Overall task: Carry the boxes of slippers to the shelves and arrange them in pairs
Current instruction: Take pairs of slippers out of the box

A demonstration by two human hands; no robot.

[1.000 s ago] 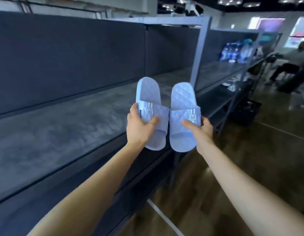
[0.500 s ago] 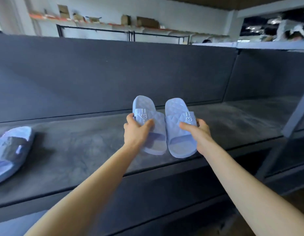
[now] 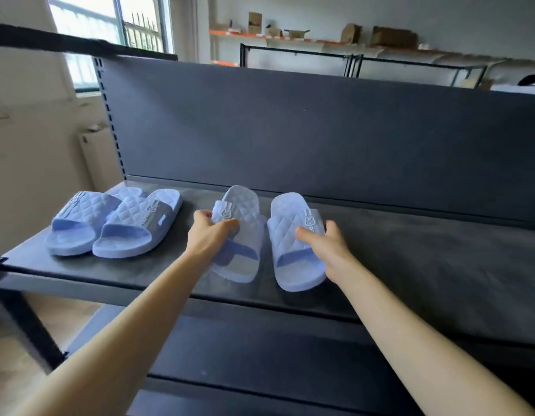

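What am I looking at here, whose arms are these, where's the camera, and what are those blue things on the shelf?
No machine: these are a person's bare arms, filmed by a wide-angle camera on their head looking forward and down. The left hand grips one light blue slipper by its strap, and the right hand grips the matching slipper. Both are low over the dark shelf; whether they rest on it is unclear. A second pair lies side by side further left.
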